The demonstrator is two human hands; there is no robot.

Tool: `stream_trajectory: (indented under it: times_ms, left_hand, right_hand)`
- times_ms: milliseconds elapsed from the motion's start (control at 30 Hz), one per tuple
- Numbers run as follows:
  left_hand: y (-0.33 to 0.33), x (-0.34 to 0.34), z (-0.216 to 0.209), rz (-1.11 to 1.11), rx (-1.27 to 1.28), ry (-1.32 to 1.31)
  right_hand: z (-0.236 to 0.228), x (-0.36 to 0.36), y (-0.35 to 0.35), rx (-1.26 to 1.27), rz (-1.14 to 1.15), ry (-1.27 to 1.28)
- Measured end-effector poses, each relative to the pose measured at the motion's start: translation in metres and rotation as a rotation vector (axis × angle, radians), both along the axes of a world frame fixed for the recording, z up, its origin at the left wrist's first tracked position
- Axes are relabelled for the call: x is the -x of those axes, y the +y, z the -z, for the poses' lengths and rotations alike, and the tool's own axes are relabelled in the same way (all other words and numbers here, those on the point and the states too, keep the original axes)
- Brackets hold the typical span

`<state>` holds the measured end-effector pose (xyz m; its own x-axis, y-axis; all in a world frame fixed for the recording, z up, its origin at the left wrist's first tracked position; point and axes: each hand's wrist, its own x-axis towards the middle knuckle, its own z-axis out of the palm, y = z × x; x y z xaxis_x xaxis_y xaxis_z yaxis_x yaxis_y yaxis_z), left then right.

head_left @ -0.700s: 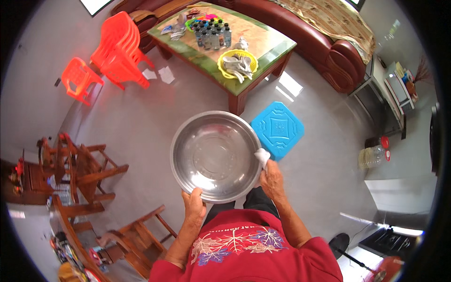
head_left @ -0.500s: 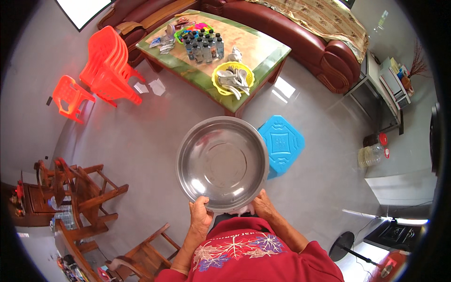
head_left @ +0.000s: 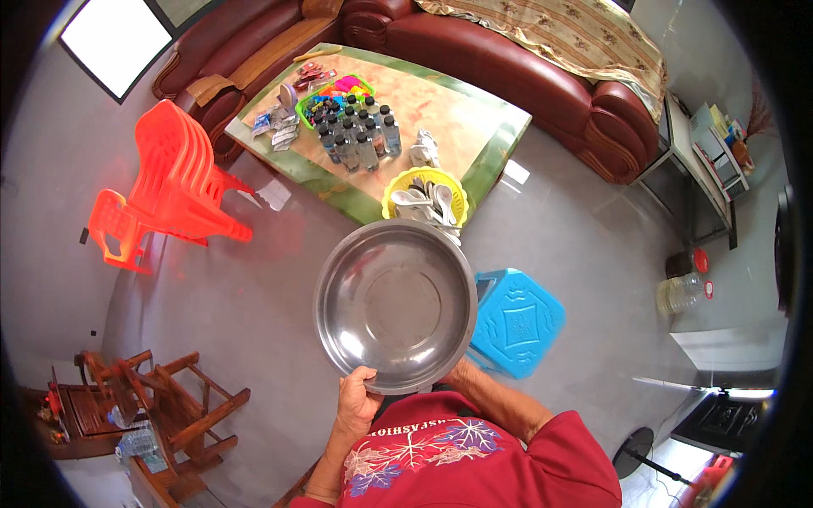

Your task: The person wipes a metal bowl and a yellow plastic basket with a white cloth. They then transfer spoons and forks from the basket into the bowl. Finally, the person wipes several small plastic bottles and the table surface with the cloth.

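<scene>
A wide, empty stainless steel basin [head_left: 402, 309] is held out in front of my body, its opening facing up. My left hand [head_left: 357, 398] grips the near left rim, thumb over the edge and fingers underneath. At the near right rim, my right hand [head_left: 459, 372] supports the basin, with most of its fingers hidden below it. Just beyond the basin's far rim, a yellow plastic basket [head_left: 458, 190] of spoons [head_left: 419, 201] sits on the corner of the marble-topped table [head_left: 440, 93]. To the basin's right stands a blue plastic stool [head_left: 518, 326].
Several dark-capped bottles [head_left: 360, 135] and a green tray [head_left: 309, 100] of small colourful items stand on the table. Stacked red plastic chairs [head_left: 174, 173] are at left, wooden chairs [head_left: 182, 415] at lower left. A leather sofa [head_left: 483, 59] lies beyond; a black round fan base [head_left: 633, 453] is at lower right.
I have moved forward with the basin, so the table and its spoon basket are nearer. The blue stool now appears lower and farther right. My right hand has slipped further beneath the rim.
</scene>
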<state>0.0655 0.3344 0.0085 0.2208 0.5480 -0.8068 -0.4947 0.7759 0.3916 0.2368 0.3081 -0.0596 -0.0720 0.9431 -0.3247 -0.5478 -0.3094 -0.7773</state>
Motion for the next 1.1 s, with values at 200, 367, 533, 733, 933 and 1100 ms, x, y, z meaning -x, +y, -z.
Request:
stream_trajectory:
  times_ms: [200,367,533,733,933,1100]
  left_hand:
    - [0.094,0.002,0.023,0.07,0.002,-0.012]
    - [0.16,-0.014,0.016,0.204,0.045,0.029]
    - [0.196,-0.026,0.05,0.285,0.112,-0.012]
    - [0.229,-0.068,0.024,0.306,-0.106,0.048]
    - [0.254,-0.115,0.032,0.305,-0.125,0.103]
    - [0.264,-0.162,0.074,0.371,0.074,0.004]
  right_hand:
    - [0.001,0.013,0.06,-0.144,0.011,-0.089]
    - [0.004,0.027,0.099,-0.251,0.088,-0.197]
    - [0.0,0.015,0.122,-0.379,0.291,-0.325]
    - [-0.012,-0.046,0.134,-0.06,0.317,-0.165]
    - [0.012,-0.131,0.167,-0.058,0.714,0.516]
    - [0.034,-0.222,0.214,0.02,0.688,0.265]
